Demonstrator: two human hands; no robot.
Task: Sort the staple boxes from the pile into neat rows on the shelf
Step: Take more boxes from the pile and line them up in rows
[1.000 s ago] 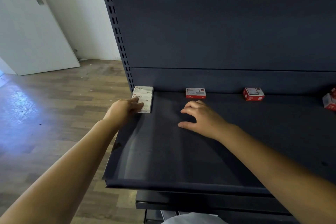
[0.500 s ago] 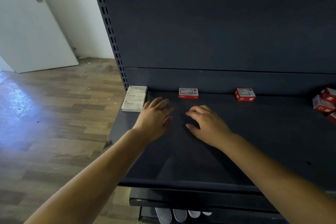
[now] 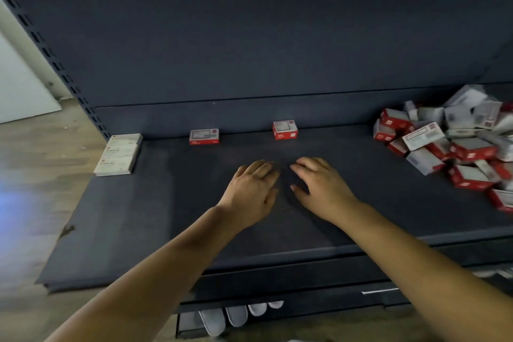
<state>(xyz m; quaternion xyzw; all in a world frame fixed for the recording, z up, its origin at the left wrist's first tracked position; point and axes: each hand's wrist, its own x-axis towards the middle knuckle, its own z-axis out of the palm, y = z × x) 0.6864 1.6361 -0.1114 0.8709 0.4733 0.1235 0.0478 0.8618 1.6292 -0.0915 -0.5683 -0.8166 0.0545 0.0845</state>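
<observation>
The dark shelf point(image 3: 138, 216) fills most of the view. At its right end the pile of red and white staple boxes point(image 3: 455, 147) is blurred and cut off by the frame edge. At the shelf's left end three white staple boxes point(image 3: 118, 154) lie in a row, labels barely legible. Two red boxes point(image 3: 204, 136) point(image 3: 285, 129) sit apart along the shelf's back. Mid-shelf, the left hand point(image 3: 254, 191) and right hand point(image 3: 319, 189) hover empty, fingers relaxed; contact with the shelf is unclear

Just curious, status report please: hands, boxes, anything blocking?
Left hand, right hand open, empty. Pile unsorted at right; white row started. Nothing blocking.
</observation>
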